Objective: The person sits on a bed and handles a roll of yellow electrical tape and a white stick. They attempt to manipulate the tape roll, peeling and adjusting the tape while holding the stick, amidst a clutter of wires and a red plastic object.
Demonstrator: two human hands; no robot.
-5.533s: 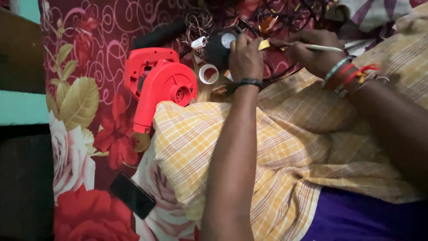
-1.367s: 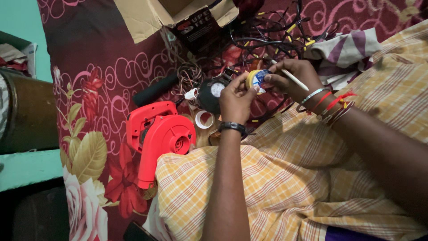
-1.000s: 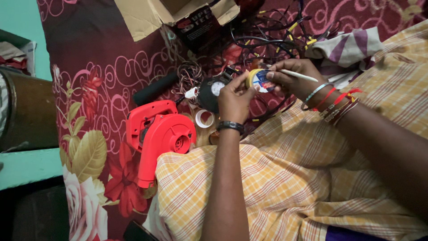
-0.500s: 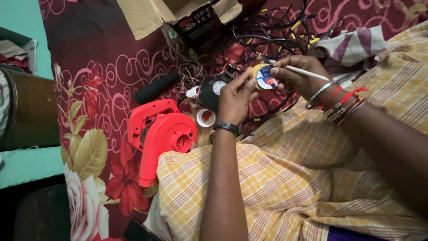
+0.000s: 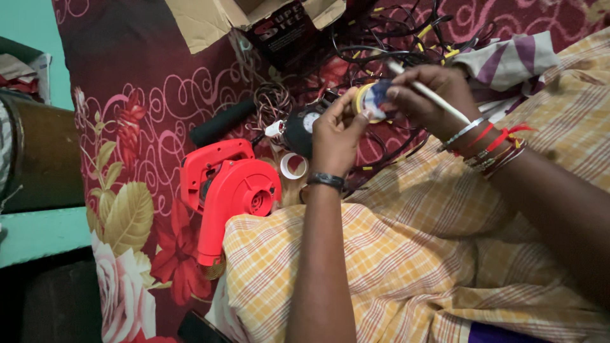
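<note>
Left hand (image 5: pixel 335 130): raised above the lap; thumb and fingers pinch the rim of a small round yellow-edged part (image 5: pixel 370 101)
Right hand (image 5: pixel 432 95): fingers closed on the same round part from the other side; a thin white stick (image 5: pixel 427 93) lies across its knuckles
Round part: held between both hands, above the tangle of black cables (image 5: pixel 406 38)
Floral cloth (image 5: pixel 146 146): carries a red blower (image 5: pixel 229 190), a white tape roll (image 5: pixel 293 166) and a black dial gauge (image 5: pixel 302 127) just beside the left hand
Cardboard box (image 5: pixel 216 19): at the top, well apart from the hands
</note>
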